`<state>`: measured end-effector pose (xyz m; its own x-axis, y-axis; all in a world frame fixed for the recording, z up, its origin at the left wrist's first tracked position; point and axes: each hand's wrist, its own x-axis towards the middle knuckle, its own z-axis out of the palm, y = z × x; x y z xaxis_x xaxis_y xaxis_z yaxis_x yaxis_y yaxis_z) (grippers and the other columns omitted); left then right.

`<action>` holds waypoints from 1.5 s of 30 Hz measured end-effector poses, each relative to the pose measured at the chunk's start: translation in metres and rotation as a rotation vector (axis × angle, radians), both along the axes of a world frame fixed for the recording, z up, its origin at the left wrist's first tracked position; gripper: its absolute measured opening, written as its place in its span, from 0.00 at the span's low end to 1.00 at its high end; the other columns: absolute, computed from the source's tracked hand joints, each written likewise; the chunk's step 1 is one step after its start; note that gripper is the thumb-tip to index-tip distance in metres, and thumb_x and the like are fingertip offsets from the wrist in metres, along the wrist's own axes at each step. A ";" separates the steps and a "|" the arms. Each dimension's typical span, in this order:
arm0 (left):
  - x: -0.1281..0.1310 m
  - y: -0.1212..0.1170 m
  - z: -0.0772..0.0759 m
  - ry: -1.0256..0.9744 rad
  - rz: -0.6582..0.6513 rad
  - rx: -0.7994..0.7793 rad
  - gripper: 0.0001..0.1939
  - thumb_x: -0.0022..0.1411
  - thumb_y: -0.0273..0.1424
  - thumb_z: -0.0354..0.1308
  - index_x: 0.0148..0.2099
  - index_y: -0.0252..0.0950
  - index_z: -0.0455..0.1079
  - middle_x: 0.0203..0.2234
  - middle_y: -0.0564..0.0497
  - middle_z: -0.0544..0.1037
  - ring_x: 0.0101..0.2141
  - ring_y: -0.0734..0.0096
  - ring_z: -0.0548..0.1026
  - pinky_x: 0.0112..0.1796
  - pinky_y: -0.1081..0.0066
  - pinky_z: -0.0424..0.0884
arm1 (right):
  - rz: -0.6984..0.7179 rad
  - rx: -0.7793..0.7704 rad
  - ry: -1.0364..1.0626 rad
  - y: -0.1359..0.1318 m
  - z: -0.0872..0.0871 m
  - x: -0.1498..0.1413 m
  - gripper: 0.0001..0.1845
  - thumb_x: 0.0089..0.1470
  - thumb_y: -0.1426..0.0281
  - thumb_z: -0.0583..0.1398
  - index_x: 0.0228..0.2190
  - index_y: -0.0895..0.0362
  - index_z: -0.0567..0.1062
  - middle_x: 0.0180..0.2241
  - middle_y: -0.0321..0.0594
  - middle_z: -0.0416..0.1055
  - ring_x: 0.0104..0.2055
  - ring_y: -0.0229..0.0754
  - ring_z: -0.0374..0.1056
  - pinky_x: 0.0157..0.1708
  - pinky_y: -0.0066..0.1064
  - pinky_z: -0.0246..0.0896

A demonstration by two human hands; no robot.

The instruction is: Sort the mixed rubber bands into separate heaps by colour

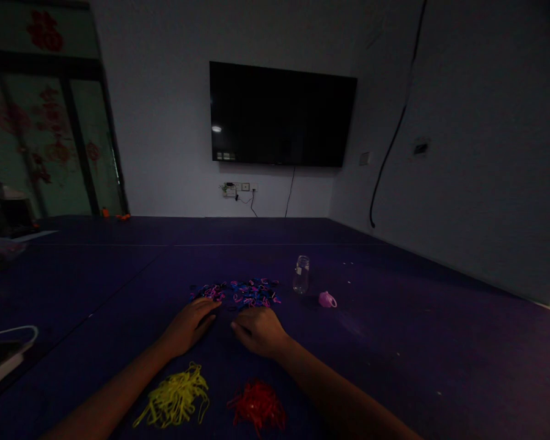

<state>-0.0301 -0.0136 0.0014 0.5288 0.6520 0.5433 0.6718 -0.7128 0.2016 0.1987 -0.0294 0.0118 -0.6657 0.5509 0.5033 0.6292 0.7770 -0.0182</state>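
Observation:
My left hand (190,325) rests on the dark mat at the near left edge of a loose pile of small pink, blue and dark bands (256,294). Its fingers stretch forward to the pink part, with the thumb apart. Opposite it, my right hand (261,331) lies at the pile's near right edge, palm down, fingers bent and partly hidden, thumb apart from them. Neither hand visibly holds anything. Nearer to me, between my forearms, are a heap of yellow rubber bands (178,396) and a smaller heap of red rubber bands (258,406).
Right of the pile stands a clear bottle (301,276) without a lid, and beside it lies a pink cap (327,299) with a loop. A white-edged object (4,370) sits at the left edge. A television (282,116) hangs on the far wall.

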 end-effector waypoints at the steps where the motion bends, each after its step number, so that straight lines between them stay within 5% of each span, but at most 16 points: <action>1: 0.000 0.000 0.000 -0.001 0.002 0.001 0.17 0.65 0.35 0.47 0.54 0.41 0.65 0.46 0.47 0.74 0.48 0.63 0.70 0.49 0.60 0.67 | -0.065 -0.010 0.068 0.002 0.001 0.003 0.17 0.60 0.66 0.49 0.27 0.57 0.74 0.28 0.39 0.73 0.32 0.38 0.69 0.32 0.25 0.57; 5: 0.001 -0.001 0.000 0.010 0.011 0.014 0.16 0.65 0.33 0.46 0.53 0.40 0.66 0.46 0.47 0.74 0.48 0.64 0.70 0.48 0.60 0.67 | -0.362 -0.050 0.360 0.014 0.003 0.025 0.15 0.58 0.70 0.49 0.37 0.55 0.75 0.36 0.41 0.75 0.36 0.39 0.70 0.37 0.27 0.60; 8: 0.000 -0.001 0.000 0.024 0.031 0.027 0.16 0.65 0.32 0.46 0.53 0.41 0.66 0.46 0.48 0.74 0.48 0.64 0.70 0.48 0.60 0.67 | -0.457 -0.050 0.411 0.026 0.000 0.043 0.19 0.52 0.78 0.51 0.42 0.53 0.74 0.41 0.40 0.74 0.44 0.41 0.68 0.44 0.31 0.61; 19: 0.001 -0.001 0.001 0.029 0.040 0.006 0.16 0.65 0.33 0.46 0.52 0.41 0.66 0.45 0.48 0.75 0.47 0.65 0.70 0.47 0.61 0.68 | -0.298 -0.160 0.229 0.039 -0.005 0.047 0.17 0.48 0.80 0.53 0.33 0.55 0.78 0.43 0.41 0.73 0.47 0.43 0.66 0.49 0.34 0.58; 45: 0.003 -0.004 0.003 0.029 0.057 -0.045 0.16 0.65 0.33 0.46 0.52 0.39 0.66 0.45 0.48 0.75 0.47 0.66 0.70 0.48 0.63 0.67 | -0.477 -0.215 0.103 0.035 -0.001 0.043 0.08 0.52 0.71 0.56 0.29 0.56 0.76 0.37 0.42 0.74 0.44 0.45 0.65 0.42 0.32 0.54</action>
